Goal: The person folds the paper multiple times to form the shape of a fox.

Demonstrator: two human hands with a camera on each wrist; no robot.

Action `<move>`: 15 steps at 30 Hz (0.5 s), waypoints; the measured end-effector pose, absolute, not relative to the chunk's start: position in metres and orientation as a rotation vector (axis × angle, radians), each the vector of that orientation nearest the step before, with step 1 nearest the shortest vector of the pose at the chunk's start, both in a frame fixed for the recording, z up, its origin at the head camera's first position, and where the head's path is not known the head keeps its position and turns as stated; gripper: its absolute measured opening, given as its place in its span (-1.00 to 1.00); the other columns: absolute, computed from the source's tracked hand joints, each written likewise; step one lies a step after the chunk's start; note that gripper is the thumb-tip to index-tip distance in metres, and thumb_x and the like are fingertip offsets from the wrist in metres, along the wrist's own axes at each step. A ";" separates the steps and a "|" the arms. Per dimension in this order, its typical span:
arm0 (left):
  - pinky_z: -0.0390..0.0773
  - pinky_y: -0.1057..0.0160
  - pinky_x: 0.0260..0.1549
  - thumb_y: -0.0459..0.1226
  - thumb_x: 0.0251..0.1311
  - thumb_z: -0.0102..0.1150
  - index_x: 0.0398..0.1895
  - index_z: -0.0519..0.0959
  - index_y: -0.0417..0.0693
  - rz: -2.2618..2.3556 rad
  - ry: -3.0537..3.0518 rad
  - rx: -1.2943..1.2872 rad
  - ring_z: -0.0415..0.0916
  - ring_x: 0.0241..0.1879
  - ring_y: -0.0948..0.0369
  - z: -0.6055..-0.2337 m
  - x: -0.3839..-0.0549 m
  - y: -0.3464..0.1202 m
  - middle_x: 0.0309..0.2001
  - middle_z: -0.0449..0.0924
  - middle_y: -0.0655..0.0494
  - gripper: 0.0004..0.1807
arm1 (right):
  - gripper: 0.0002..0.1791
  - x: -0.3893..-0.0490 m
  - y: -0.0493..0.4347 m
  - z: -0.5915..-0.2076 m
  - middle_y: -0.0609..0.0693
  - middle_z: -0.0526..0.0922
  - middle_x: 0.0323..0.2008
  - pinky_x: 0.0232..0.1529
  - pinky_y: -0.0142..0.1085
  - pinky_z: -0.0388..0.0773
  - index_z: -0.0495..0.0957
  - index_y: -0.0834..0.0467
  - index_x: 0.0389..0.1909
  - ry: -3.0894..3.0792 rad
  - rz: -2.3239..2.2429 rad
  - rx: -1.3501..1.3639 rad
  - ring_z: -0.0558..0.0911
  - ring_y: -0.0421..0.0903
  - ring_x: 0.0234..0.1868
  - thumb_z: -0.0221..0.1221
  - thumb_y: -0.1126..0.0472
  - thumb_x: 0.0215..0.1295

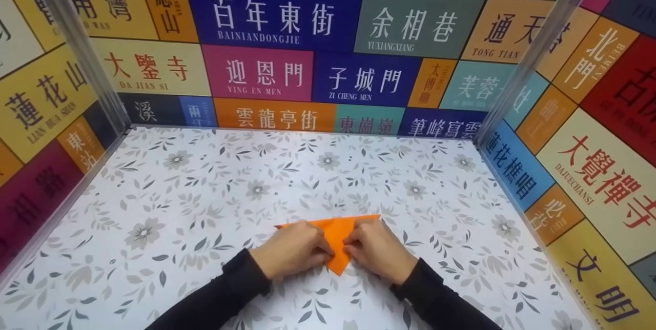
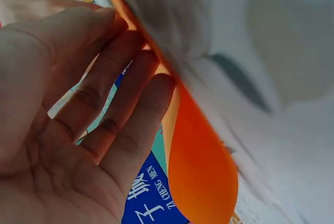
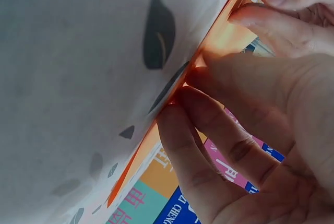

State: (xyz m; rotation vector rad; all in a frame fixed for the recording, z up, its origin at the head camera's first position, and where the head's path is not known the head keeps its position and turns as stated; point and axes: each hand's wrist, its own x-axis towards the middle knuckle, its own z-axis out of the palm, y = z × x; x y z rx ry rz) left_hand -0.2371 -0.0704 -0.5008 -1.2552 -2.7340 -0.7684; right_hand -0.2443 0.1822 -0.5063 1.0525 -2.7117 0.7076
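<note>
A sheet of orange paper (image 1: 338, 240), folded so that its near end comes to a point, lies on the patterned tabletop between both hands. From its left side my left hand (image 1: 294, 250) pinches the paper, thumb and fingers bent close to the middle. My right hand (image 1: 383, 250) does likewise from the right, with its thumb near the right edge. The left wrist view shows part of the orange paper (image 2: 203, 166) bulging up in a curve beyond the fingertips. Seen from the right wrist, the fingertips (image 3: 169, 117) press along the paper's edge, low against the tabletop.
White cloth with grey leaves and flowers covers the table (image 1: 215, 176). Colourful panels with printed characters (image 1: 277, 12) stand at the back and both sides, joined at clear corner posts (image 1: 87, 48). Black sleeves (image 1: 210, 289) cover both forearms.
</note>
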 end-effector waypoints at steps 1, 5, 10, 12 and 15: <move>0.85 0.30 -0.06 -0.29 0.43 0.59 -0.07 0.97 0.04 -0.789 -2.759 -1.241 0.88 -0.17 0.28 -0.498 -0.240 -0.071 -0.16 0.98 0.18 -0.90 | -0.88 -0.244 0.182 -0.506 0.01 0.80 -0.36 -0.20 -0.29 0.80 0.97 0.20 -0.19 -2.716 0.709 1.048 0.79 -0.10 -0.32 0.58 0.40 0.28; 0.85 0.28 -0.06 -0.28 0.45 0.59 -0.10 0.96 0.02 -0.825 -2.848 -1.168 0.85 -0.22 0.28 -0.485 -0.255 -0.073 -0.17 0.98 0.12 -0.94 | -0.91 -0.245 0.182 -0.507 -0.02 0.76 -0.40 -0.27 -0.36 0.70 0.97 0.19 -0.20 -2.739 0.731 1.027 0.66 -0.21 -0.39 0.63 0.34 0.29; 0.87 0.13 0.01 -0.32 0.45 0.58 -0.17 0.95 -0.02 -0.826 -2.911 -1.104 0.85 -0.18 0.16 -0.466 -0.281 -0.071 -0.20 0.97 0.07 -0.97 | -0.90 -0.244 0.182 -0.506 -0.03 0.77 -0.39 -0.26 -0.39 0.68 0.97 0.18 -0.18 -2.769 0.760 1.007 0.65 -0.25 -0.38 0.64 0.33 0.31; 0.87 0.08 0.04 -0.33 0.44 0.57 -0.17 0.95 -0.03 -0.823 -2.941 -1.083 0.86 -0.16 0.13 -0.460 -0.291 -0.069 -0.20 0.96 0.06 -0.96 | -0.89 -0.244 0.183 -0.505 -0.02 0.79 -0.37 -0.23 -0.36 0.72 0.97 0.18 -0.16 -2.775 0.765 1.007 0.69 -0.23 -0.35 0.64 0.33 0.32; 0.87 0.07 0.03 -0.35 0.41 0.56 -0.20 0.95 -0.03 -0.803 -2.990 -1.054 0.84 -0.22 0.14 -0.452 -0.306 -0.064 -0.24 0.96 0.05 -0.94 | -0.88 -0.244 0.183 -0.504 -0.01 0.81 -0.35 -0.20 -0.34 0.77 0.97 0.19 -0.15 -2.771 0.769 1.008 0.74 -0.20 -0.32 0.64 0.33 0.32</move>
